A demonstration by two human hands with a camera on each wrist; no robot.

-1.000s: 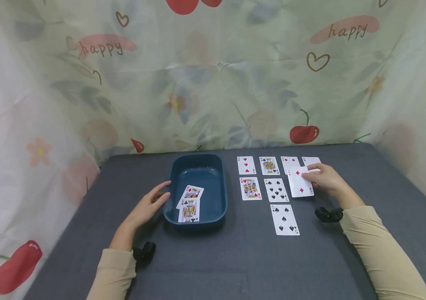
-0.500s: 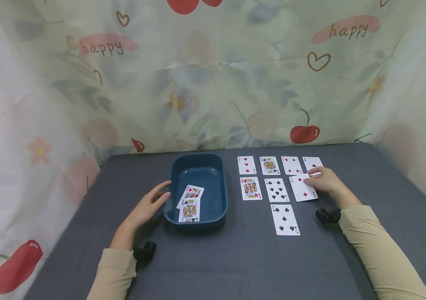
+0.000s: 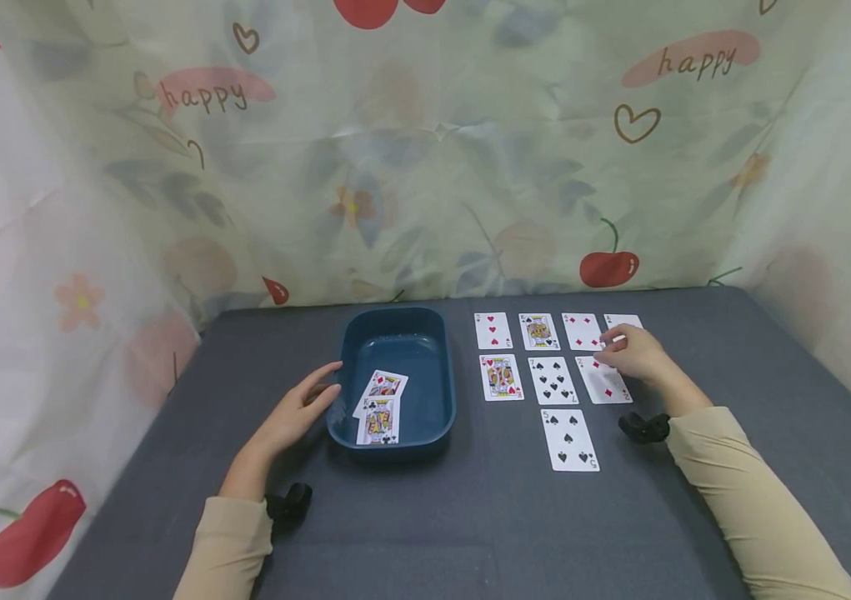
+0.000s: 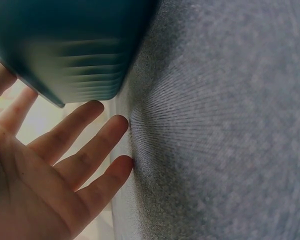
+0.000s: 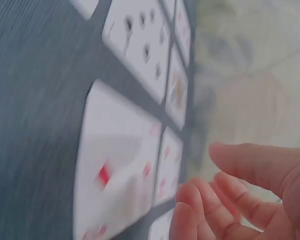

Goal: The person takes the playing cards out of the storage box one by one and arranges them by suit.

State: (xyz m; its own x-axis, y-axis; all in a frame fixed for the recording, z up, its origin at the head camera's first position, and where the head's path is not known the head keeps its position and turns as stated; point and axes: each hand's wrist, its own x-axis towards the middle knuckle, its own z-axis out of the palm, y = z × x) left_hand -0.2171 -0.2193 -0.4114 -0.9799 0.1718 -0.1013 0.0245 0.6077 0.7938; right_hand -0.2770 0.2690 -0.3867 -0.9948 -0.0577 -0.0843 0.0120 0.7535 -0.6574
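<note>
— So, how do the fingers of the right hand (image 3: pixel 638 354) stand?

— Loosely bent and spread, gripping nothing. In the head view the fingertips hover over the top edge of the two of diamonds (image 3: pixel 605 381); whether they touch it I cannot tell. The right wrist view shows the fingers (image 5: pixel 210 210) apart from the card (image 5: pixel 115 175), though that picture is blurred.

— And the card itself?

— Face up and flat on the grey tabletop (image 3: pixel 470 517), slightly askew, at the right end of the middle row beside the seven of spades (image 3: pixel 552 380).

— The left hand (image 3: pixel 297 412)?

— Open, fingers (image 4: pixel 90 150) nearly straight, resting on the tabletop against the left wall of the blue tray (image 3: pixel 395 333). Two face-up court cards (image 3: pixel 378 408) lie inside, overlapping.

— Any writing?

— "happy" (image 3: pixel 203 93) twice on the curtain behind, and the corner numerals on the cards, such as the five of spades (image 3: pixel 568 439).
</note>
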